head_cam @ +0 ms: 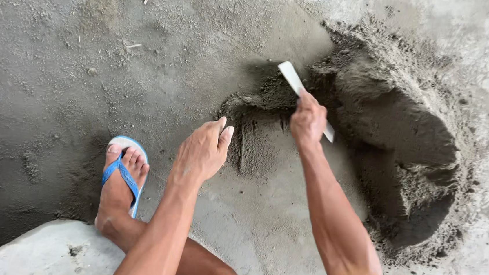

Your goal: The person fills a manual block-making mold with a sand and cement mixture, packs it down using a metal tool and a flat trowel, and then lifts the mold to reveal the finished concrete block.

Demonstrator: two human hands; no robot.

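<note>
Gripping a flat white stick (295,83) near its lower end, the right hand (308,120) is closing fully around it and angling its far tip into the edge of the damp grey sand pile (395,138), where a shallow scraped groove is showing. The left hand (202,151) is hovering open and empty beside that groove, fingers together and pointing toward the sand, seemingly for balance. A foot in a blue sandal (127,172) is bracing on the concrete floor (59,53), keeping the crouch steady.
</note>
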